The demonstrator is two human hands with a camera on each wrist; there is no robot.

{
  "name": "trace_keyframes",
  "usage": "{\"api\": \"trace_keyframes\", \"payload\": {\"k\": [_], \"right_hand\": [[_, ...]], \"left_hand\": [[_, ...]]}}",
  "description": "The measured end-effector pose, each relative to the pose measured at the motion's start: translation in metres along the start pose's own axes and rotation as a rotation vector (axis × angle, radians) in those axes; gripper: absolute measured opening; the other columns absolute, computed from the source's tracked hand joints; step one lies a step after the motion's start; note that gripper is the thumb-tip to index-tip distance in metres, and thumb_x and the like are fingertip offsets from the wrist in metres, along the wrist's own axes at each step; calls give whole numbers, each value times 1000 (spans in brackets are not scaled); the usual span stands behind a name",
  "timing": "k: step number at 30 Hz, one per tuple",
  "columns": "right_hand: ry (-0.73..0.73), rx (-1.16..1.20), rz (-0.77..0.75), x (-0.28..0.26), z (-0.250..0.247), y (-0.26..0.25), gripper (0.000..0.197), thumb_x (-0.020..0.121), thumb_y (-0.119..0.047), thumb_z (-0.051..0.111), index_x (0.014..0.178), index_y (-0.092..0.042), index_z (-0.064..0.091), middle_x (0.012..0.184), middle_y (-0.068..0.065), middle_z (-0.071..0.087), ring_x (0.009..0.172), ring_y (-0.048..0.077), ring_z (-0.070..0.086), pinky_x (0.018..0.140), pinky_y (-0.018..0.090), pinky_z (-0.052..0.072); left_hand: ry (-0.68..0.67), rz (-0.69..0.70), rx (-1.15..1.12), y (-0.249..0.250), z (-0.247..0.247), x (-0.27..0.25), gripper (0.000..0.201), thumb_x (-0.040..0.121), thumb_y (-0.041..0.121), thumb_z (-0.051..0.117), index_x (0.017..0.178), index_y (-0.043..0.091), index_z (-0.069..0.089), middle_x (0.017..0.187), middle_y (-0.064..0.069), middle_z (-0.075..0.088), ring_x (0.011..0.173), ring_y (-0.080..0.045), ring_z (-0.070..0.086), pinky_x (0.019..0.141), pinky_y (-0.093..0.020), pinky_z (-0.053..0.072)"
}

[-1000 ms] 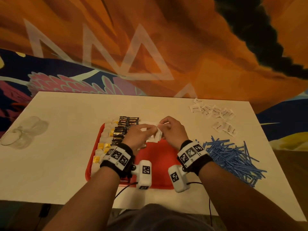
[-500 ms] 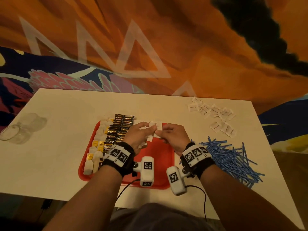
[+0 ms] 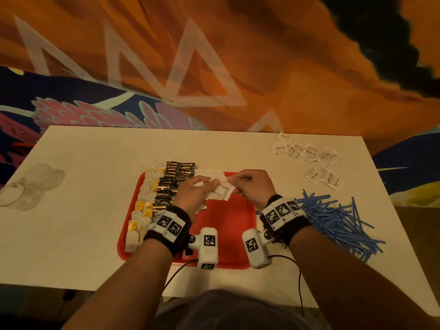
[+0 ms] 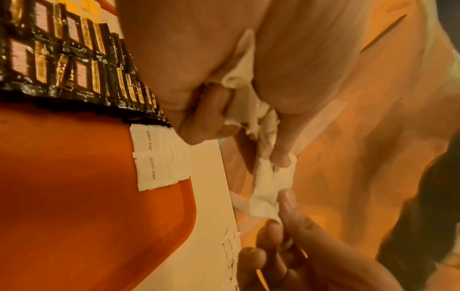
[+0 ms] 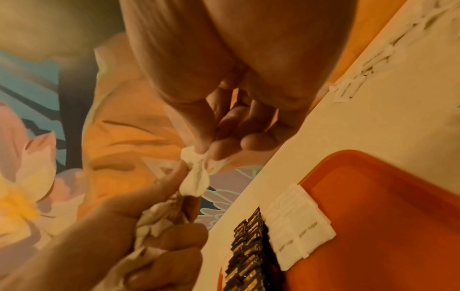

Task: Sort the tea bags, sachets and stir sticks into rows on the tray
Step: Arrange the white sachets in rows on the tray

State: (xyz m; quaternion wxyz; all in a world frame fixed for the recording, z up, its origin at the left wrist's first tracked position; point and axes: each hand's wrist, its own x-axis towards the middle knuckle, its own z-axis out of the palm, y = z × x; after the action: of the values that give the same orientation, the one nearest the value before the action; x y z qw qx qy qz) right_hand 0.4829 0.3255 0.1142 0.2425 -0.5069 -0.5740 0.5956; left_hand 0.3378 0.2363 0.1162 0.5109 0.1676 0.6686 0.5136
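Left hand (image 3: 190, 195) grips a bunch of white sachets (image 4: 248, 110); right hand (image 3: 253, 186) fingers pinch one sachet (image 3: 223, 190) over the tray (image 3: 228, 225) far edge; tray's right half open; stir sticks (image 3: 338, 222) at counter (image 3: 83, 210) right edge.

The flat white paper sachets (image 4: 159, 157) lying on the red plastic tray just beside the left hand (image 4: 199, 69) each read "brown sugar" in small brown letters; a yellow tea bag tag (image 3: 148, 207) left of that hand shows "TEA". Print on the black and gold sachets (image 4: 62, 59) is too small to read
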Motion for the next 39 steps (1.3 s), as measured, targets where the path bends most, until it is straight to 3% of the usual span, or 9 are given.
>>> {"api": "trace_keyframes", "payload": {"k": [3, 6, 8, 14, 18, 28, 31, 34, 39], "right_hand": [[107, 69, 46, 2, 18, 3, 15, 81, -29, 77, 81, -14, 74, 68, 3, 71, 62, 13, 65, 71, 37, 53], [-15, 243, 193, -2, 35, 5, 26, 81, -32, 78, 96, -12, 70, 95, 6, 74, 87, 22, 70, 73, 37, 55], [-107, 331, 259, -9, 47, 4, 22, 84, -22, 76, 102, -12, 68, 97, 6, 73, 82, 17, 68, 71, 32, 54], [-13, 155, 184, -4, 68, 11, 25, 83, -13, 77, 102, 0, 67, 75, 9, 67, 58, 13, 58, 54, 24, 48], [-27, 91, 200, -6, 77, 20, 21, 79, -16, 80, 95, -8, 69, 74, 2, 70, 59, 10, 64, 55, 23, 50], [-43, -174, 290, 13, 89, 70, 20, 87, -13, 71, 106, -10, 66, 93, 5, 71, 52, -4, 63, 47, 9, 43], [-40, -265, 312, 25, 90, 85, 23, 87, -17, 71, 110, -12, 67, 92, -1, 71, 66, 2, 66, 61, 16, 52], [-1, -246, 340, 41, 99, 90, 25, 85, -14, 73, 109, -10, 67, 81, -1, 71, 81, 15, 70, 83, 32, 57], [1, -274, 376, 64, 116, 92, 14, 89, -21, 70, 99, -21, 59, 80, -2, 69, 75, 9, 63, 68, 22, 49]], "left_hand": [[-26, -22, -34, -2, -13, 5, 22, 72, 36, 87, 83, 23, 73, 89, -13, 69, 73, -24, 58, 67, -36, 46], [-22, -50, -95, -1, -25, 6, 16, 88, 24, 75, 99, 15, 69, 77, -2, 70, 52, -10, 60, 46, -23, 45], [-19, -55, -125, -1, -33, 7, 21, 89, 21, 73, 107, 11, 66, 78, -3, 69, 49, -9, 61, 39, -19, 42], [24, -11, 55, -8, -59, 20, 20, 86, 38, 76, 96, 22, 74, 101, -2, 75, 94, -18, 68, 80, -34, 56], [90, 44, 123, -11, -68, 27, 14, 86, 36, 76, 85, 23, 76, 83, 3, 72, 66, -10, 61, 56, -23, 46], [220, -41, 157, -35, -102, 40, 19, 87, 38, 74, 81, 19, 73, 101, 6, 68, 99, -12, 61, 80, -31, 50], [248, -77, 156, -40, -122, 41, 17, 84, 41, 77, 78, 26, 76, 104, 3, 72, 105, -17, 64, 94, -41, 52], [253, -80, 124, -43, -140, 40, 14, 86, 36, 76, 83, 22, 77, 96, 2, 75, 96, -18, 69, 88, -38, 56], [291, -96, 91, -45, -165, 39, 11, 86, 32, 75, 82, 22, 77, 100, -3, 74, 84, -20, 67, 74, -36, 54]]}}
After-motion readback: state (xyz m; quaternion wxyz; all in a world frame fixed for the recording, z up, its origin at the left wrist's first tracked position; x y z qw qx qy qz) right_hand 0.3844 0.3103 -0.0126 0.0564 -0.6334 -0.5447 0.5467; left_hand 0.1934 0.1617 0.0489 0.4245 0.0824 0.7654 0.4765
